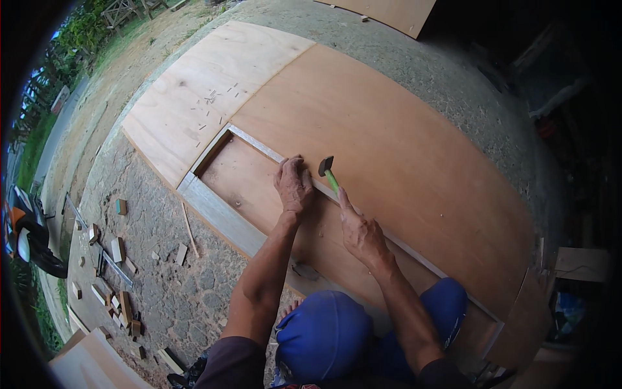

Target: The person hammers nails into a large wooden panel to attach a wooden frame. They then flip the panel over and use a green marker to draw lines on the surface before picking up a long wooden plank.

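Observation:
My right hand (364, 236) is closed round the green handle of a hammer (326, 167), its dark head raised just beyond a narrow wooden strip (258, 144). Curled over that same strip, my left hand (293, 185) grips it a little left of the hammer head. Whether a nail is between its fingers cannot be seen. The strip forms one long side of a rectangular wooden frame lying on a large brown plywood sheet (414, 142). A wider board (217, 202) makes the frame's near left side. My blue-clad knees are bent close to the frame.
A paler plywood piece (175, 126) adjoins the sheet at far left, with several small slivers (210, 98) scattered on it. Wood offcuts (125, 308) and a long metal bar (116, 262) lie on the rough concrete at left. Beyond stands a motorcycle (32, 236). Another panel (389, 13) lies at the back.

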`<move>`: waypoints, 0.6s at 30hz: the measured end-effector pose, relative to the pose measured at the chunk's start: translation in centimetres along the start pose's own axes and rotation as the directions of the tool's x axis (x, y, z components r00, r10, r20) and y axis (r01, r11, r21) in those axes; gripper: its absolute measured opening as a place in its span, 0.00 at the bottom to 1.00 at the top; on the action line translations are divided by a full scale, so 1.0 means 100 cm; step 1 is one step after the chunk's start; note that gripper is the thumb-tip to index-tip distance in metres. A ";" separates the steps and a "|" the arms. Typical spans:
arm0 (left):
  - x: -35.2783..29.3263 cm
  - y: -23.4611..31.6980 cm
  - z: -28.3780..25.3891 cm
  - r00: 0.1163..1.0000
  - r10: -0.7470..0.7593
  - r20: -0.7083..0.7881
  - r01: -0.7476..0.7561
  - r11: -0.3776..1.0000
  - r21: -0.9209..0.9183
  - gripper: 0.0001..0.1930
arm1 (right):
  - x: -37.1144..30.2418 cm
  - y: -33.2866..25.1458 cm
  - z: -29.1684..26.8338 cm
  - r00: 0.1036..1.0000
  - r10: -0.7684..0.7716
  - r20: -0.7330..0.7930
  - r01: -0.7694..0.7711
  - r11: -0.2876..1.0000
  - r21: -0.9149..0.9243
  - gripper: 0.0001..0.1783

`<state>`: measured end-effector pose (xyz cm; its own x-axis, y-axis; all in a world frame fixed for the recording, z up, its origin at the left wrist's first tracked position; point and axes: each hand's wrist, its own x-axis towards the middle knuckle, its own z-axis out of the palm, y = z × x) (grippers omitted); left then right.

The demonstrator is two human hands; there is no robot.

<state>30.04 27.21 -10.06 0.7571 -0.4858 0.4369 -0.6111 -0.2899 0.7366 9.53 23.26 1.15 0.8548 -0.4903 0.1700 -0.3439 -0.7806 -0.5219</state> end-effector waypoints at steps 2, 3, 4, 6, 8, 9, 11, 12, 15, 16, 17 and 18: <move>0.007 0.007 0.006 1.000 -0.008 -0.023 0.007 1.000 -0.011 0.18 | 0.003 0.006 0.001 0.999 -0.022 -0.043 0.021 0.999 -0.026 0.38; 0.012 0.008 0.003 0.999 -0.006 -0.040 0.006 1.000 -0.008 0.17 | 0.004 0.004 0.004 0.997 -0.031 -0.070 0.029 0.999 -0.019 0.40; 0.009 0.004 0.002 0.999 -0.006 -0.033 0.006 1.000 0.006 0.18 | 0.006 0.001 0.006 0.995 -0.041 -0.095 0.040 0.999 -0.011 0.41; 0.008 -0.003 -0.003 0.999 0.003 -0.035 -0.002 1.000 0.028 0.18 | 0.001 0.011 0.014 0.991 0.090 0.098 -0.090 0.996 -0.004 0.41; 0.014 0.003 -0.007 1.000 0.003 0.010 -0.003 1.000 -0.008 0.18 | 0.010 0.031 0.006 0.969 0.173 0.177 -0.164 0.984 -0.066 0.40; 0.016 0.001 -0.016 0.998 -0.001 0.060 0.000 1.000 0.021 0.19 | 0.018 0.025 -0.001 0.934 0.289 0.211 -0.281 0.957 -0.067 0.38; 0.035 -0.006 -0.041 0.994 -0.016 0.111 0.009 0.998 0.067 0.15 | 0.021 0.031 -0.011 0.925 0.361 0.117 -0.371 0.926 0.077 0.35; 0.043 -0.011 -0.055 0.994 -0.038 0.098 0.026 0.992 0.124 0.13 | 0.024 0.039 -0.013 0.878 0.456 0.149 -0.473 0.874 0.110 0.34; 0.087 -0.061 -0.089 0.961 -0.066 -0.270 0.102 0.987 0.123 0.07 | 0.015 0.105 0.014 0.938 0.236 -0.255 -0.174 0.955 0.241 0.33; 0.099 -0.074 -0.107 0.931 -0.215 -0.295 0.265 0.954 0.142 0.09 | 0.013 0.105 0.017 0.925 0.331 -0.185 -0.259 0.908 0.328 0.33; 0.109 -0.093 -0.123 0.856 -0.370 -0.361 0.396 0.918 -0.002 0.07 | 0.014 0.101 0.019 0.903 0.415 -0.114 -0.338 0.848 0.408 0.33; 0.114 -0.132 -0.154 0.821 -0.367 -0.438 0.393 0.919 -0.032 0.08 | 0.021 0.080 0.021 0.893 0.450 -0.017 -0.391 0.792 0.469 0.34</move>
<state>50.31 38.18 -6.91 0.9468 0.0686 0.3144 -0.2561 -0.4310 0.8653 9.34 16.79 -4.40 0.6018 -0.7956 -0.0692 -0.4244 -0.2452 -0.8717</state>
